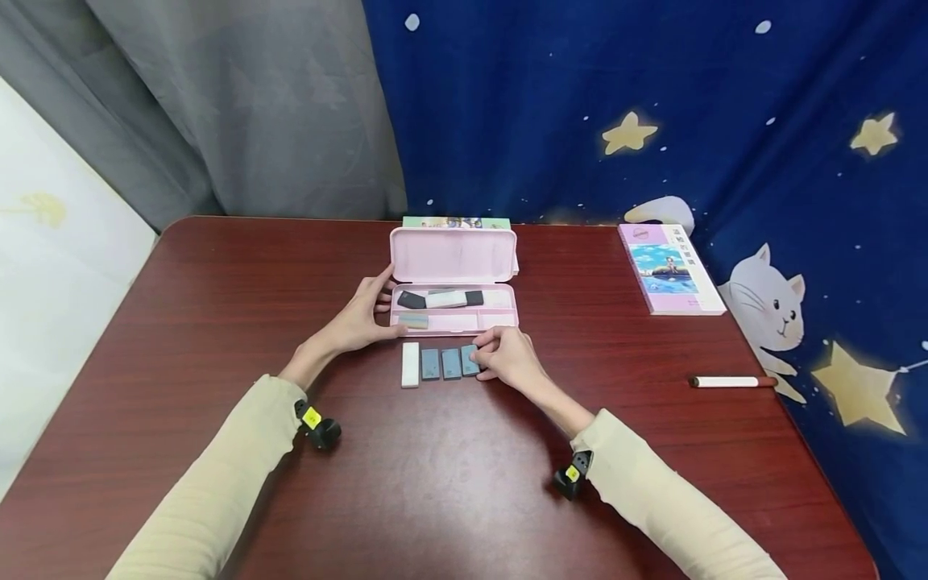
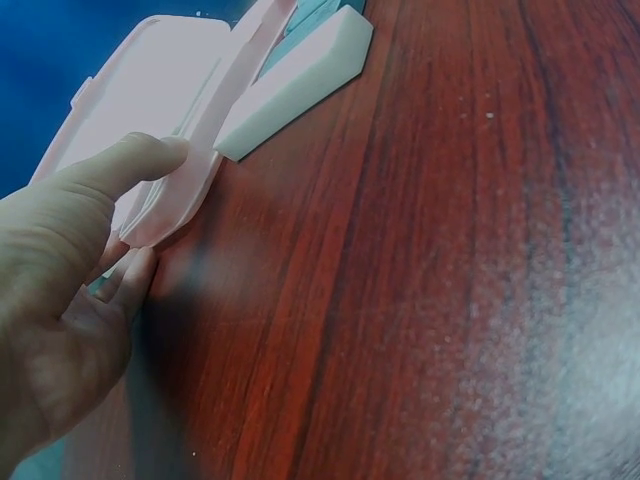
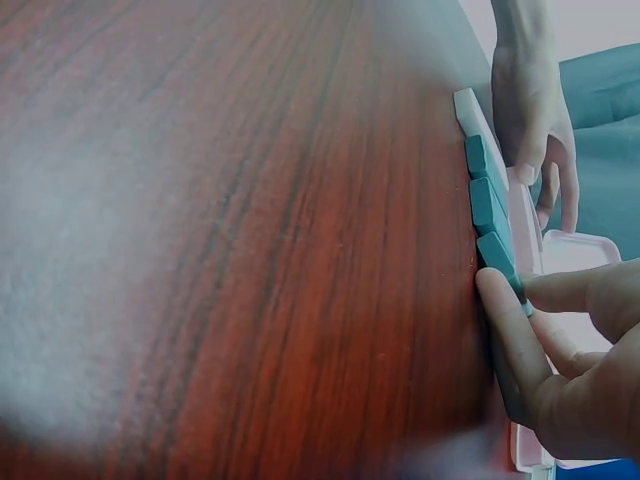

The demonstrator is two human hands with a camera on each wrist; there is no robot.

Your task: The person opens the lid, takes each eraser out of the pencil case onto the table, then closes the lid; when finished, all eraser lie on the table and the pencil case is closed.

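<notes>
Holding arrangement
By the left hand [image 1: 355, 321], one pink pencil case [image 1: 453, 255] is clamped at its left end, apparently for steadiness; in front, one white eraser [image 1: 410, 365] and three blue-grey erasers [image 1: 451, 364] are aligned on the bench [image 1: 406, 467], the rightmost pinched by the right hand [image 1: 513, 359], presumably for control.

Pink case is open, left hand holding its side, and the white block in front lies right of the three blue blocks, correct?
No: in the head view, the white block lies left of the three blue blocks. The pink case is open, left hand holding its side.
</notes>
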